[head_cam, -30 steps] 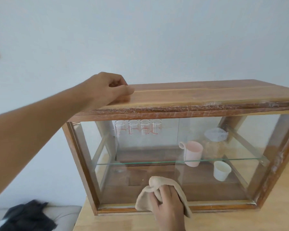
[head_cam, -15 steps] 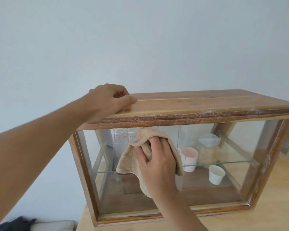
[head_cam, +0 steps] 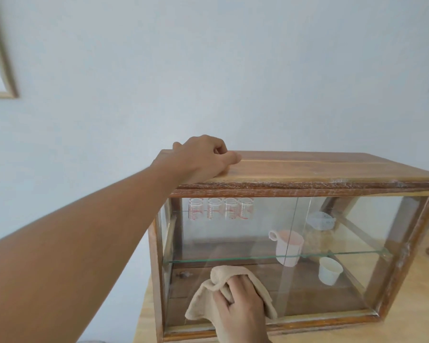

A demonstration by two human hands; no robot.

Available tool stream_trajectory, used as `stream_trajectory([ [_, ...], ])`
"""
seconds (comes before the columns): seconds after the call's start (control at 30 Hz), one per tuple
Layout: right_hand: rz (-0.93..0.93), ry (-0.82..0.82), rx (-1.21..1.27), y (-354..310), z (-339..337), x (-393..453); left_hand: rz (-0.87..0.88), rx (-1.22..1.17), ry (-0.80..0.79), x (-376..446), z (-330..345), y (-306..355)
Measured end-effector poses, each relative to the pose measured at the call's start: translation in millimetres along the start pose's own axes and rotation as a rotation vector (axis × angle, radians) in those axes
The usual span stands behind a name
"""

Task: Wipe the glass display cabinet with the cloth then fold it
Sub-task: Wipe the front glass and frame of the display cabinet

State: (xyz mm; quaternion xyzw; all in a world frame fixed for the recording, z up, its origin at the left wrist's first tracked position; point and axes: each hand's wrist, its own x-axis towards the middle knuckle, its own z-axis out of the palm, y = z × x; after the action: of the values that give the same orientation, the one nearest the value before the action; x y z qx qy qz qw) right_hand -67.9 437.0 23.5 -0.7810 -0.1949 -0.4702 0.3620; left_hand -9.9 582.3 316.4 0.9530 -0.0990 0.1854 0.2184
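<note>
A wooden-framed glass display cabinet point(head_cam: 320, 169) stands on a light wooden table. My left hand point(head_cam: 203, 159) rests on the left end of its wooden top, fingers curled over the back edge. My right hand point(head_cam: 240, 308) presses a beige cloth point(head_cam: 223, 276) flat against the lower left part of the front glass pane. The cloth bunches above and beside my fingers and hangs down to the left.
Inside the cabinet are several clear measuring cups point(head_cam: 221, 209), a pink mug point(head_cam: 289, 246), a white cup point(head_cam: 328, 271) and a lidded jar point(head_cam: 320, 231) around a glass shelf. The table point(head_cam: 419, 325) shows bottom right. Picture frames point(head_cam: 3, 70) hang on the wall.
My right hand has slid the cloth from the upper part of the front glass down to the lower left part. My left hand stays on the cabinet top.
</note>
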Motion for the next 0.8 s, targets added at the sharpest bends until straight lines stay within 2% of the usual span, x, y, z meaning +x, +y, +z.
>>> stream_trajectory([
  [0.13, 0.112, 0.090, 0.088, -17, -31, 62, 0.012, -0.018, 0.020, 3, 2, -3],
  [0.23, 0.309, 0.243, 0.260, -21, -55, 107, 0.034, -0.044, 0.024, 3, 2, -1],
  [0.3, 0.407, 0.320, 0.419, -25, -59, 119, 0.049, -0.057, 0.030, 2, 1, 1],
  [0.43, 0.461, 0.372, 0.505, -52, -42, 118, 0.049, -0.045, 0.035, 1, 2, 4],
  [0.53, 0.413, 0.365, 0.475, -70, -19, 123, 0.037, -0.050, 0.022, 6, -6, 2],
  [0.63, 0.221, 0.283, 0.420, -105, 5, 115, 0.012, -0.013, 0.044, -1, -9, -7],
  [0.7, 0.163, 0.195, 0.345, -112, 17, 91, -0.047, 0.002, -0.079, -7, 19, 1],
  [0.8, 0.065, 0.156, 0.291, -127, 34, 92, -0.017, 0.006, -0.024, -9, 12, -1],
])
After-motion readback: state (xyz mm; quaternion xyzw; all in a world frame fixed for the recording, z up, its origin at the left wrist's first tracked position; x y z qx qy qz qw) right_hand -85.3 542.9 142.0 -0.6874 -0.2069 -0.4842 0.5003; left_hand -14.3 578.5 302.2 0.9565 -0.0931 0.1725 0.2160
